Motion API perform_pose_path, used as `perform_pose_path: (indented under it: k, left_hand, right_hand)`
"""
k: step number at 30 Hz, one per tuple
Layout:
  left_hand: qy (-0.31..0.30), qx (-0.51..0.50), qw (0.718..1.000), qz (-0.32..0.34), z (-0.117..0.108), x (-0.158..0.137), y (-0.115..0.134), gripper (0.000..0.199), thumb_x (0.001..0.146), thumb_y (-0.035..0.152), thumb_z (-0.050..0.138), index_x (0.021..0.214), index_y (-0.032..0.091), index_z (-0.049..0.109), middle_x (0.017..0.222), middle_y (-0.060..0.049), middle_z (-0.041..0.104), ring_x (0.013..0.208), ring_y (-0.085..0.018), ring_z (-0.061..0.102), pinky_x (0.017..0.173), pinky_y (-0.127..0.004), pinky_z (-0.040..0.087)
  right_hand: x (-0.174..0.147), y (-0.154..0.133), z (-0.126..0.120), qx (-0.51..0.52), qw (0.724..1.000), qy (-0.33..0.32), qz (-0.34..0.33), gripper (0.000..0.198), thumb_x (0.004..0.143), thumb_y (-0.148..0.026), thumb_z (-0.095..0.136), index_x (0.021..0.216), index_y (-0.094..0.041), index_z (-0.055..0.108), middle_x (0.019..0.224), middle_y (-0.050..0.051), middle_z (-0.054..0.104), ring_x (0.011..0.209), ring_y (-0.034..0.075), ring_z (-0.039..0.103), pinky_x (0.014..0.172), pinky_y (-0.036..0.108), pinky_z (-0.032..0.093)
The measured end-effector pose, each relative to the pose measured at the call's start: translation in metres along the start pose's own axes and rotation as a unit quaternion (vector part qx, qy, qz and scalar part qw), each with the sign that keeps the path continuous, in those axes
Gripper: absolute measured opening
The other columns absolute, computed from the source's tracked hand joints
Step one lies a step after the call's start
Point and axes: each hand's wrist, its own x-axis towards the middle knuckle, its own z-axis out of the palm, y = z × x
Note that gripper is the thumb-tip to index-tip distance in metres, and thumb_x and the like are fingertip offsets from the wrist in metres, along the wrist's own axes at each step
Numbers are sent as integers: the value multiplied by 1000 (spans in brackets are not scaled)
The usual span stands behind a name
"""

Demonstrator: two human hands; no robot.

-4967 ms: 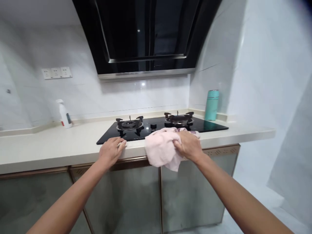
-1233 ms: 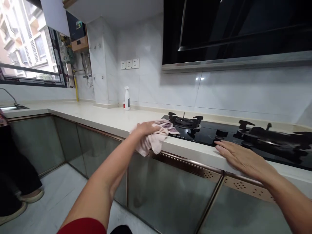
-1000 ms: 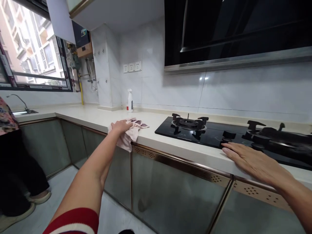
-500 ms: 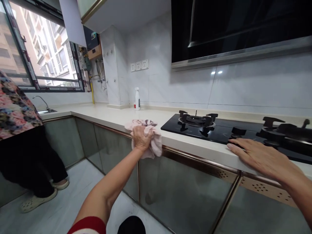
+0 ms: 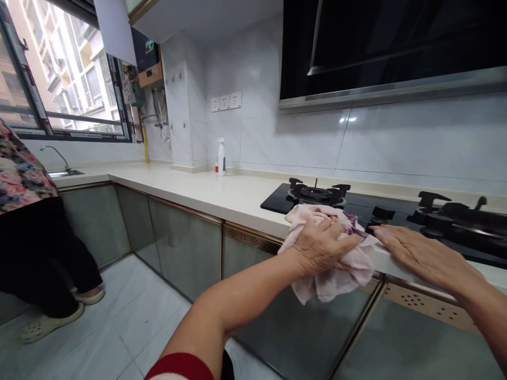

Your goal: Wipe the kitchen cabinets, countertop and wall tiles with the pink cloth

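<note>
A crumpled pale pink cloth (image 5: 336, 279) lies over the front edge of the white countertop (image 5: 245, 203), with part of it hanging down. My left hand (image 5: 322, 245) is closed on the cloth and presses it against the counter by the near edge of the black gas stove (image 5: 356, 203). Just to its right, my right hand (image 5: 430, 258) rests flat on the counter edge in front of the stove, fingers stretched out and holding nothing. Its fingertips are close to a stove knob (image 5: 382, 215).
A white spray bottle (image 5: 221, 157) stands against the back wall. At the left are a sink faucet (image 5: 57, 153) and a person (image 5: 31, 232) in a floral top. Above the stove hangs a black range hood (image 5: 388, 47); grey cabinets (image 5: 186, 240) run below the counter.
My left hand has slid the cloth to the right along the counter edge, from left of the stove to just beside my right hand. The right hand has stayed in place.
</note>
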Motion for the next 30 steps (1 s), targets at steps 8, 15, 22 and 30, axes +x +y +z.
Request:
perform_pose_path:
  k: [8,15,22,30]
  left_hand:
    - [-31,5,992,-119,-18,-96,-115,61,87,72,53,133,33,60,148,-9,53,135,-31,47,115,-49,29]
    - [-119,120,955,-245,-82,-182,-234,73,69,41,84,134,25,53,143,-14,53,134,-32,46,115,-44,33]
    - [-134,176,946,-236,-102,-188,-236,74,70,38,81,135,17,51,132,-20,55,121,-38,49,105,-50,39]
    - [-55,177,978,-95,-48,-103,-128,72,79,72,63,129,20,57,122,-17,61,111,-35,54,94,-47,40]
  right_hand:
    - [-2,-1,0,6,999,-29,18,72,91,-58,20,139,-21,56,150,9,51,143,25,44,128,42,25]
    - [-2,-10,-2,-45,998,-26,23,75,96,-58,13,144,-18,55,151,6,50,141,26,43,122,46,30]
    - [-2,-21,-7,-64,998,11,13,69,99,-59,15,137,-24,61,144,8,56,130,31,53,106,50,43]
    - [-1,-20,-6,-58,998,16,10,65,101,-55,13,131,-25,63,138,8,60,122,32,57,99,51,45]
